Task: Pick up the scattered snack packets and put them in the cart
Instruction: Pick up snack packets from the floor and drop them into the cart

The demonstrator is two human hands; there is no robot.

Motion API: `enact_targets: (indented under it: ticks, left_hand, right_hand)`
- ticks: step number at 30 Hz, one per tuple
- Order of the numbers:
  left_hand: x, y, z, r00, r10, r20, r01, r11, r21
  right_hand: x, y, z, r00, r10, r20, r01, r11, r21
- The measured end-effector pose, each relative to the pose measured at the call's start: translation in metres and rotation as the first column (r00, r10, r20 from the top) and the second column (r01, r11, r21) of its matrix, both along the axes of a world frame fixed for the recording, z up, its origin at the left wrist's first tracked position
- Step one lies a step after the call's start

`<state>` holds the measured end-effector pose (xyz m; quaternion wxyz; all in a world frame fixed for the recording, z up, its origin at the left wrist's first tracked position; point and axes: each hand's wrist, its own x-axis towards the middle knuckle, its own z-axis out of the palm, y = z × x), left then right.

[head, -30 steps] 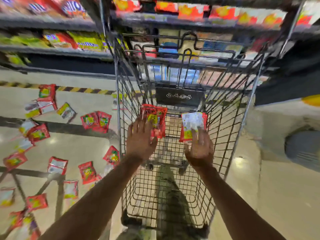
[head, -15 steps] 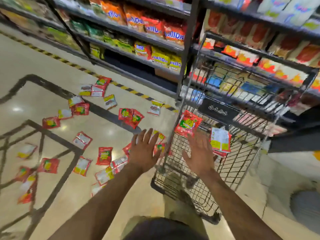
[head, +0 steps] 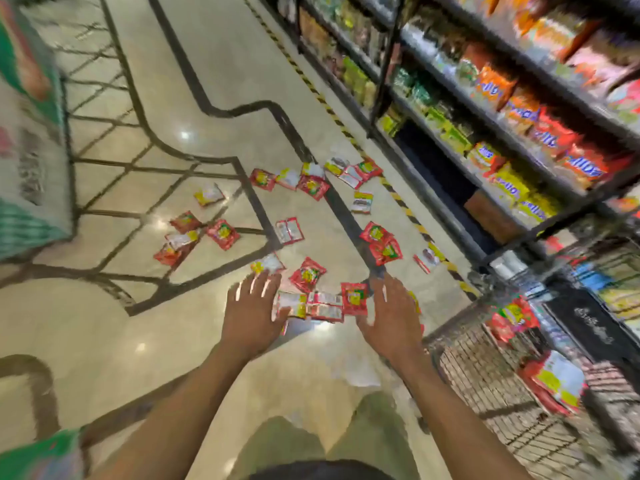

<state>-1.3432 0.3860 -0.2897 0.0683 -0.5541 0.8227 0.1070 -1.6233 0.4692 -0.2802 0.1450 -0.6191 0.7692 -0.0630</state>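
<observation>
Head view: left grip (head: 254, 318), right grip (head: 388, 317) spread, empty; roughly twenty floor packets (head: 223, 233).

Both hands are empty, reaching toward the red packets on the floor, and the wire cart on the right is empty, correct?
No: the head view shows the black wire cart holding red-and-yellow snack packets. The left hand and right hand are empty.

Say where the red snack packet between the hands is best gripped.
Probably its right edge, pinched from above by the right hand: the red snack packet lies flat on the floor, and its left edge abuts other packets.
</observation>
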Motion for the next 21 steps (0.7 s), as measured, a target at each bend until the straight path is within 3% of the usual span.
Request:
enact_targets:
  ticks: [8,21]
  left_hand:
    - [0.137,0.005,0.012,0.983,0.183,-0.008,-0.183,0.983,-0.012]
    - [0.138,-0.064,-0.051,0.988,0.123,0.090,-0.132,0.986,0.105]
  right_hand:
    - [0.120,-0.051,0.013,0.975,0.215,-0.046,-0.215,0.977,0.017]
    - [0.146,-0.119,-0.053,0.963,0.266,-0.052,-0.255,0.954,0.156]
